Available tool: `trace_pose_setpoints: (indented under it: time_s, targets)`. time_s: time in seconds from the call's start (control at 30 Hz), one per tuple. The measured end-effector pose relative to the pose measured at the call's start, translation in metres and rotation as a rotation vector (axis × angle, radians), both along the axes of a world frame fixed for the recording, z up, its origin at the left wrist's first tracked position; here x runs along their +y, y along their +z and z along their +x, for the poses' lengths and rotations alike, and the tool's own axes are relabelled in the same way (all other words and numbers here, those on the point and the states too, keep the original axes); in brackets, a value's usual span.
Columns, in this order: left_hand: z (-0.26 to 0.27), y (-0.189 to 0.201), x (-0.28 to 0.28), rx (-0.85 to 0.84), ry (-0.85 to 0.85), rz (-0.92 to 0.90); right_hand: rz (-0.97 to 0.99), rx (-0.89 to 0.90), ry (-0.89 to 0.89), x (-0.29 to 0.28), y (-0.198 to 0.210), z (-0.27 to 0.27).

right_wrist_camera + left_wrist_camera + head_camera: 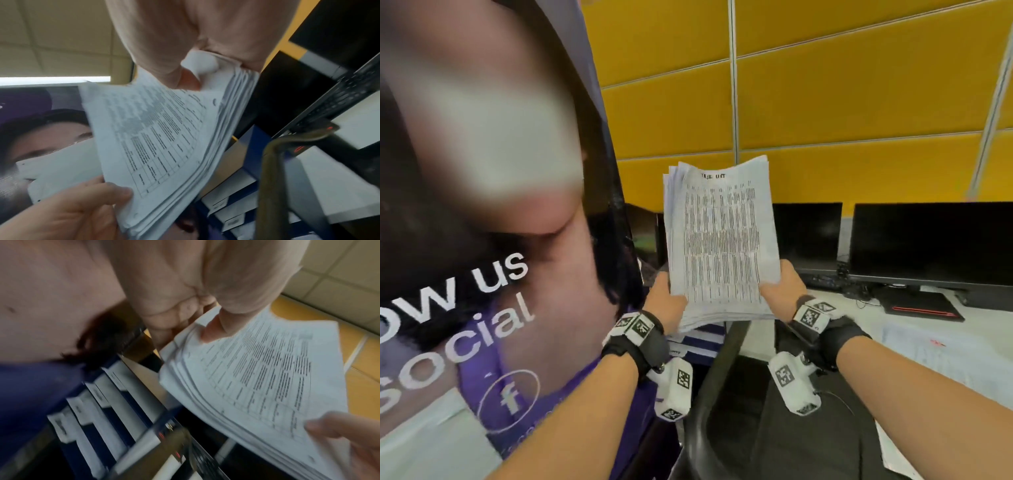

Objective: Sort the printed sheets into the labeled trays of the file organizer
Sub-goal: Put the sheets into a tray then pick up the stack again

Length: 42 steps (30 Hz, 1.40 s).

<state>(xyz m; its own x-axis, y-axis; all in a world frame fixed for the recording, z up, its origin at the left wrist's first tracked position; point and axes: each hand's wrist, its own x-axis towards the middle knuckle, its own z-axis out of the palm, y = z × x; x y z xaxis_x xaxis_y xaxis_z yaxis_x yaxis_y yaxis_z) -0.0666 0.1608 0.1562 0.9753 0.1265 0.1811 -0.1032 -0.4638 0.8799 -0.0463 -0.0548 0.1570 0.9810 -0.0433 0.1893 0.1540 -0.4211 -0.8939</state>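
A thick stack of printed sheets is held upright in front of me, its top page covered by a dense table. My left hand grips the stack's lower left corner, thumb on the front page. My right hand grips the lower right corner the same way. The left wrist view shows the stack fanned at its edge, and below it the blue file organizer with white labels on its trays. The organizer also appears low in the right wrist view under the stack.
A large printed banner stands close on the left. Two dark monitors and a keyboard sit on the white desk at right. A black chair back is just below my hands. Yellow wall panels lie behind.
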Motion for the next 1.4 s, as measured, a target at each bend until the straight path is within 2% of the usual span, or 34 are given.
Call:
trace_pose_setpoints:
  time_s: [0.13, 0.23, 0.3, 0.43, 0.53, 0.6, 0.7, 0.9, 1.1, 1.23, 1.4]
  targets:
    - [0.018, -0.040, -0.073, -0.081, -0.103, -0.042, 0.075, -0.073, -0.145, -0.061, -0.020, -0.024]
    - [0.017, -0.075, -0.114, -0.041, -0.076, -0.143, 0.089, -0.089, -0.178, -0.096, -0.046, -0.039]
    - [0.009, -0.101, -0.137, 0.007, -0.062, -0.147, 0.072, -0.041, -0.183, -0.115, -0.073, -0.042]
    - [-0.010, -0.155, -0.161, 0.148, -0.135, -0.176, 0.020, 0.129, -0.174, -0.131, -0.135, -0.047]
    - [-0.024, -0.193, -0.161, 0.246, -0.192, -0.071, 0.082, 0.189, -0.189, -0.140, -0.167, -0.053]
    - [-0.028, -0.202, -0.158, 0.269, -0.201, -0.021, 0.099, 0.205, -0.209, -0.149, -0.178, -0.055]
    - [-0.025, -0.190, -0.157, 0.216, -0.162, -0.019, 0.070, 0.196, -0.209, -0.158, -0.178, -0.054]
    - [-0.011, -0.152, -0.152, 0.013, -0.122, -0.079, 0.078, 0.066, -0.187, -0.164, -0.149, -0.048]
    - [-0.014, -0.143, -0.154, 0.063, -0.107, -0.152, 0.195, 0.112, -0.173, -0.158, -0.141, -0.040]
    - [-0.006, -0.124, -0.152, -0.061, -0.035, -0.253, 0.308, 0.024, -0.236, -0.161, -0.120, -0.043]
    - [-0.005, -0.103, -0.159, -0.110, -0.118, -0.178, 0.284, -0.046, -0.222, -0.162, -0.102, -0.046]
